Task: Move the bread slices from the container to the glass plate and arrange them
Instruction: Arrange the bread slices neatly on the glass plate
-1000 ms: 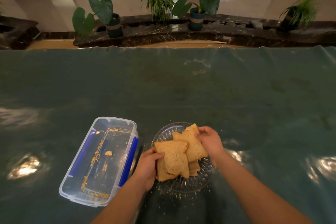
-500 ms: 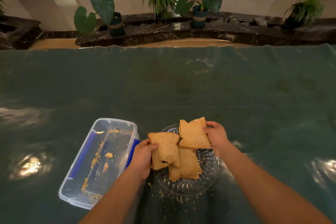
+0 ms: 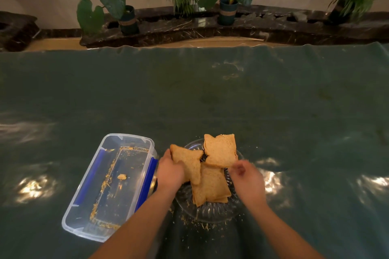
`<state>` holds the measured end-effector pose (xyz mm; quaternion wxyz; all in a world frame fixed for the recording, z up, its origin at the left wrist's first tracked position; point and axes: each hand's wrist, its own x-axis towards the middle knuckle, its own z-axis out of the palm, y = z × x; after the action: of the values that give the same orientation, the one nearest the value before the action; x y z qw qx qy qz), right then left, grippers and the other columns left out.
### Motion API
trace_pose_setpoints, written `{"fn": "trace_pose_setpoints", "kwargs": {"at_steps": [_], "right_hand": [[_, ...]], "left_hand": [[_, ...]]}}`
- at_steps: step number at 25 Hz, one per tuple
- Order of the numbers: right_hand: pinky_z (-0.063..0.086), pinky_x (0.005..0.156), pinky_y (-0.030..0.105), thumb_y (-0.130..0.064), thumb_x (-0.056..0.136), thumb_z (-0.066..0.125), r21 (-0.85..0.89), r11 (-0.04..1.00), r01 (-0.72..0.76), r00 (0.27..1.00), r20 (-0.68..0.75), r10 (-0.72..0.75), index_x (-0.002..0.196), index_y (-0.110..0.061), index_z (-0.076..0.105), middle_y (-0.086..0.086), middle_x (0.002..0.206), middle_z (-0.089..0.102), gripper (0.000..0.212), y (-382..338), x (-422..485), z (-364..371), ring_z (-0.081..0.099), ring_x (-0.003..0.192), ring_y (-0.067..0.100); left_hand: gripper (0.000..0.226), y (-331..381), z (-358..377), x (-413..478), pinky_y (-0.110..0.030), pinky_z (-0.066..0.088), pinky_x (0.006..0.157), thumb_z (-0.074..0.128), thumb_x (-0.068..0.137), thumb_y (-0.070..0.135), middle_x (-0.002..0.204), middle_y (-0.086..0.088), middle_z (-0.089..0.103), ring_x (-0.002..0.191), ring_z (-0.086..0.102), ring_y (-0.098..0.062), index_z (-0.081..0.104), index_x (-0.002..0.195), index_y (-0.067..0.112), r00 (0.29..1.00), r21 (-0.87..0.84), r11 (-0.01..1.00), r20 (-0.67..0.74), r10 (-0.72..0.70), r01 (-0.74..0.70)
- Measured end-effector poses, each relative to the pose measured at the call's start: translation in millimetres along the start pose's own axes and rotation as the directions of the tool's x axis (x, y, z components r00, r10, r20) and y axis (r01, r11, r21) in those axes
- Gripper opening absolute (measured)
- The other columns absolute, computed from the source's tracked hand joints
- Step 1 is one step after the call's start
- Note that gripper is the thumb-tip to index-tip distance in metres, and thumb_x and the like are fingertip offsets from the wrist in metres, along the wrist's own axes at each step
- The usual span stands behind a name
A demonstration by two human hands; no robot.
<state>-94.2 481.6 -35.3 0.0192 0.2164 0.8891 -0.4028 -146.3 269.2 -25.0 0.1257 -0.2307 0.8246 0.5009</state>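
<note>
A clear ribbed glass plate [image 3: 210, 213] stands on the green tablecloth in front of me. Several brown bread slices [image 3: 210, 187] are stacked on it. My left hand [image 3: 170, 172] grips one slice [image 3: 187, 161] by its left edge over the plate's left side. Another slice [image 3: 220, 150] leans over the plate's far rim. My right hand [image 3: 247, 181] is blurred, just off that slice's near right corner, holding nothing. The clear plastic container [image 3: 128, 137] with blue clips lies left of the plate and holds only crumbs and one small scrap [image 3: 121, 176].
Crumbs [image 3: 195, 224] are scattered on the cloth by the plate's near edge. The green cloth [image 3: 210, 94] stretches wide beyond the plate to a far edge. Behind it, potted plants [image 3: 128, 20] stand on a dark stone ledge.
My right hand set its slice at the plate's far side and drew back toward me. My left hand stayed at the plate's left side, still holding its slice.
</note>
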Motion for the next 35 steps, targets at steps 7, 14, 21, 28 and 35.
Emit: {"fn": "trace_pose_setpoints", "kwargs": {"at_steps": [7, 14, 21, 28, 35], "right_hand": [[0.038, 0.051, 0.022, -0.049, 0.073, 0.071, -0.229, 0.973, 0.023, 0.969, 0.244, 0.034, 0.082, -0.028, 0.060, -0.011, 0.072, 0.062, 0.026, -4, -21, 10, 0.057, 0.062, 0.004], [0.061, 0.073, 0.052, -0.025, 0.071, 0.075, 0.178, 0.938, -0.298, 0.926, 0.293, 0.239, 0.083, -0.014, 0.062, 0.008, 0.088, 0.070, 0.021, -6, -21, -3, 0.069, 0.083, 0.025], [0.060, 0.064, 0.042, -0.027, 0.076, 0.068, -0.069, 0.985, -0.157, 0.944, 0.281, 0.170, 0.083, -0.017, 0.058, 0.005, 0.079, 0.068, 0.016, 5, -32, -2, 0.069, 0.066, 0.022], [0.052, 0.066, 0.033, -0.049, 0.081, 0.059, -0.227, 0.968, -0.110, 0.961, 0.226, 0.162, 0.092, -0.026, 0.060, -0.005, 0.083, 0.068, 0.026, 8, -14, -8, 0.069, 0.080, 0.022], [0.061, 0.058, 0.037, -0.037, 0.084, 0.072, 0.425, 0.746, -0.512, 0.857, 0.188, 0.481, 0.117, -0.004, 0.058, 0.015, 0.102, 0.070, 0.049, 0, 24, 1, 0.069, 0.082, 0.025]], "left_hand": [[0.025, -5, -6, -6, -0.028, 0.053, 0.068, 0.058, 0.089, 0.015, 0.094, 0.002, 0.069, 0.085, 0.066, -0.015, 0.062, 0.113, 0.020, 0.998, 0.081, 0.997, -0.051, 0.020, -0.016], [0.055, -9, -8, -18, -0.032, 0.054, 0.082, 0.058, 0.090, 0.012, 0.122, -0.005, 0.065, 0.103, 0.064, -0.021, 0.043, 0.143, 0.011, 0.999, 0.137, 0.991, -0.036, -0.001, 0.006], [0.044, -10, -10, -28, -0.045, 0.055, 0.092, 0.059, 0.088, 0.016, 0.114, 0.002, 0.064, 0.105, 0.061, -0.016, 0.053, 0.131, 0.021, 0.993, 0.163, 0.980, 0.006, 0.118, -0.118], [0.047, -25, -3, -60, -0.039, 0.037, 0.104, 0.063, 0.089, 0.027, 0.128, 0.000, 0.054, 0.121, 0.044, -0.017, 0.050, 0.134, 0.025, 0.966, 0.303, 0.922, -0.023, 0.258, -0.239], [0.051, -25, 0, -56, -0.041, 0.039, 0.104, 0.064, 0.088, 0.028, 0.135, -0.005, 0.050, 0.126, 0.044, -0.021, 0.048, 0.136, 0.022, 0.991, 0.225, 0.966, -0.017, 0.131, -0.124]]}}
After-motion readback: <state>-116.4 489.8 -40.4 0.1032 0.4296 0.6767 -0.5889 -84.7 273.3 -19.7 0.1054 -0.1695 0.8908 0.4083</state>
